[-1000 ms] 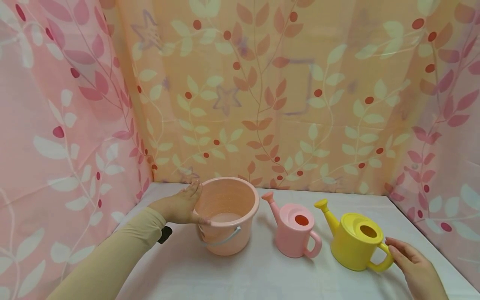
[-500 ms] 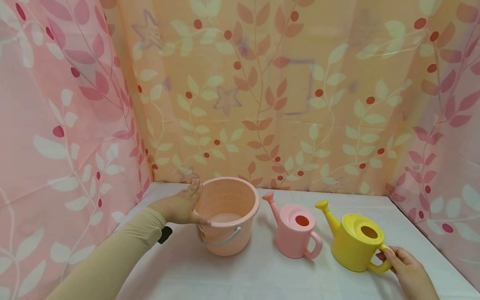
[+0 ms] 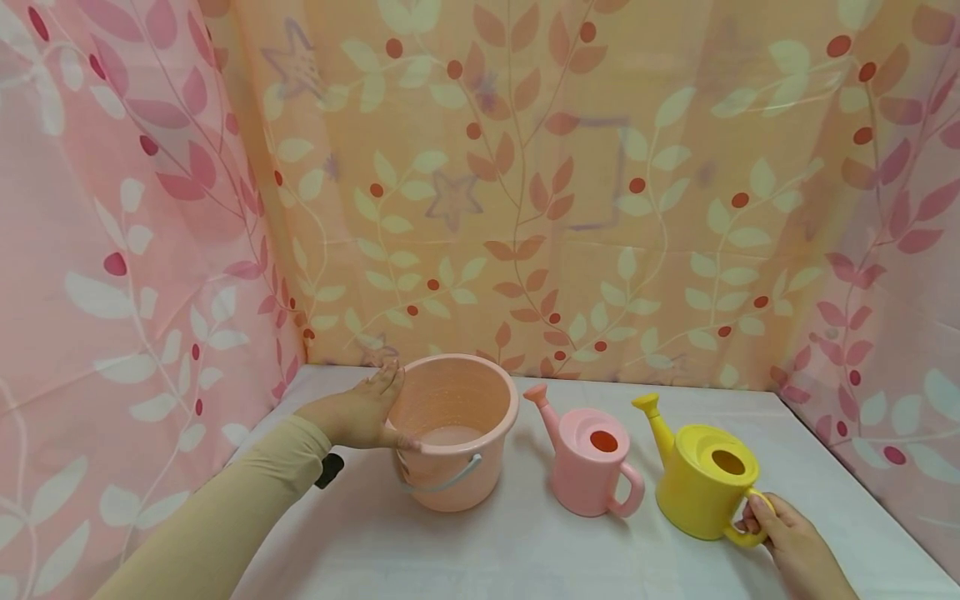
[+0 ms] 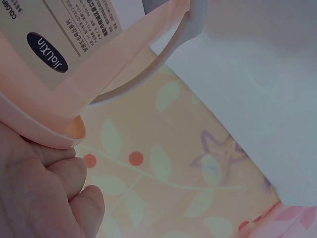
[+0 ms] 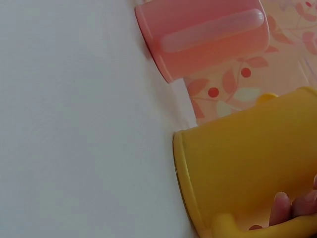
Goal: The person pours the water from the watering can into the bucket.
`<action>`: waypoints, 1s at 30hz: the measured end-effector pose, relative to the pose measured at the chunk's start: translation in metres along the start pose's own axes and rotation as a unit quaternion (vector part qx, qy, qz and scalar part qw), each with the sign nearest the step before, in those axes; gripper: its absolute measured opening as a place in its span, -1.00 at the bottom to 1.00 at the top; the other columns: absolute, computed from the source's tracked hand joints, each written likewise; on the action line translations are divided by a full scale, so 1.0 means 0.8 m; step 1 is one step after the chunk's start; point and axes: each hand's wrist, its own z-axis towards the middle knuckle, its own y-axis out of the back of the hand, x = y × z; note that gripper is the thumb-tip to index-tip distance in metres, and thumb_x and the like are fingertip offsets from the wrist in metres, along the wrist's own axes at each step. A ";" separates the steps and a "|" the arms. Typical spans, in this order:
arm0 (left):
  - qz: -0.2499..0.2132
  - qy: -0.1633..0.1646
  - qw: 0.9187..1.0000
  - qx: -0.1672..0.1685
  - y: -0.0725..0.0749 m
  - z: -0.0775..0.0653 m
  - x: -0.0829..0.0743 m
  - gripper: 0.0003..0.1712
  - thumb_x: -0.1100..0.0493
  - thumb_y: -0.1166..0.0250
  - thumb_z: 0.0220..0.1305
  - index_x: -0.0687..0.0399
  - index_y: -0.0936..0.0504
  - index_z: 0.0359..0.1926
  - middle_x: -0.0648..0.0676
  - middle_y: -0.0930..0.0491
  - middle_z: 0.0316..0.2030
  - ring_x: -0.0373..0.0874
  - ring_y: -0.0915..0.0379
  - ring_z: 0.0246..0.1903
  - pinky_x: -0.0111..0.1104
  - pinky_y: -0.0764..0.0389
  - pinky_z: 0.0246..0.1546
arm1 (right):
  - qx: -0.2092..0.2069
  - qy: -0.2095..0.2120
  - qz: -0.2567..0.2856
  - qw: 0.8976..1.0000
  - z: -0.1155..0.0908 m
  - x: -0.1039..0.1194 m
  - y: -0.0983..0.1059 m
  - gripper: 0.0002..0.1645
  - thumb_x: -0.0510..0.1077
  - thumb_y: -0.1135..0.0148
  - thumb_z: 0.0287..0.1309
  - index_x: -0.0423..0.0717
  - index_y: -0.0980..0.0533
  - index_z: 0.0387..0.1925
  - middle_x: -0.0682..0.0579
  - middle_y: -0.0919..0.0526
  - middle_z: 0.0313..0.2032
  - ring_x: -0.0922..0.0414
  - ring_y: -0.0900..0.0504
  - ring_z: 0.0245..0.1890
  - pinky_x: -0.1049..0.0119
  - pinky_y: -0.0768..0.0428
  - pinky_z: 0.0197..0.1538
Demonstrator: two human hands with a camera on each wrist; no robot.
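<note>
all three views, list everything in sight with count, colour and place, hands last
bucket: 1, peach pink, on the table, left of both cans
bucket handle: 1, grey, hanging down the bucket's side
label: 1, pale with dark print, on the bucket
pink watering can: 1, pink, between bucket and yellow can
yellow watering can: 1, yellow, right end of the row
table: 1, white, underneath
leafy cloth: three sides, orange behind, pink left and right
dark object: 1, black, by the left wrist, unclear what
sleeve: 1, beige, left arm
left hand: 1, on the bucket's rim
right hand: 1, holding the yellow can's handle
</note>
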 end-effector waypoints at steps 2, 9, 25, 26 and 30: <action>-0.002 0.000 1.000 0.000 0.000 0.000 0.000 0.39 -0.55 -0.09 -0.10 0.49 0.18 0.34 0.41 0.29 0.36 0.19 0.39 0.37 0.04 0.09 0.29 | 0.001 -0.007 -0.002 1.000 0.000 0.001 -0.001 -0.33 0.18 0.38 0.36 -0.42 -0.27 -0.32 0.02 -0.36 -0.42 0.22 -0.39 -0.38 0.43 -0.44 -0.32; -0.004 -0.001 1.000 0.000 0.000 0.000 -0.001 0.39 -0.55 -0.09 -0.09 0.49 0.18 0.34 0.41 0.28 0.36 0.20 0.38 0.36 0.04 0.09 0.28 | -0.002 0.003 0.027 1.000 0.000 -0.001 -0.002 -0.36 0.13 0.33 0.37 -0.45 -0.26 -0.35 0.00 -0.35 -0.44 0.20 -0.39 -0.39 0.44 -0.45 -0.33; -0.002 -0.003 1.000 -0.003 0.001 0.000 0.000 0.40 -0.55 -0.09 -0.10 0.49 0.18 0.34 0.41 0.29 0.36 0.20 0.39 0.36 0.05 0.08 0.28 | -0.041 -0.059 -0.019 0.997 0.009 0.018 -0.001 -0.30 0.28 0.40 0.31 -0.31 -0.30 -0.28 0.05 -0.37 -0.36 0.29 -0.38 -0.33 0.45 -0.45 -0.28; -0.003 -0.003 1.000 -0.003 0.001 0.000 0.000 0.40 -0.55 -0.10 -0.10 0.49 0.18 0.34 0.41 0.29 0.36 0.20 0.39 0.36 0.06 0.08 0.28 | -0.051 -0.062 -0.027 0.996 0.010 0.019 -0.002 -0.30 0.29 0.39 0.30 -0.31 -0.30 -0.27 0.05 -0.37 -0.36 0.30 -0.38 -0.33 0.46 -0.45 -0.29; -0.004 -0.003 1.000 -0.002 0.000 0.000 0.000 0.39 -0.54 -0.10 -0.10 0.49 0.18 0.34 0.41 0.29 0.36 0.20 0.39 0.36 0.06 0.07 0.27 | -0.104 -0.047 -0.052 0.992 0.008 0.021 -0.009 -0.33 0.25 0.32 0.31 -0.32 -0.32 -0.33 0.06 -0.40 -0.43 0.31 -0.39 -0.39 0.46 -0.43 -0.35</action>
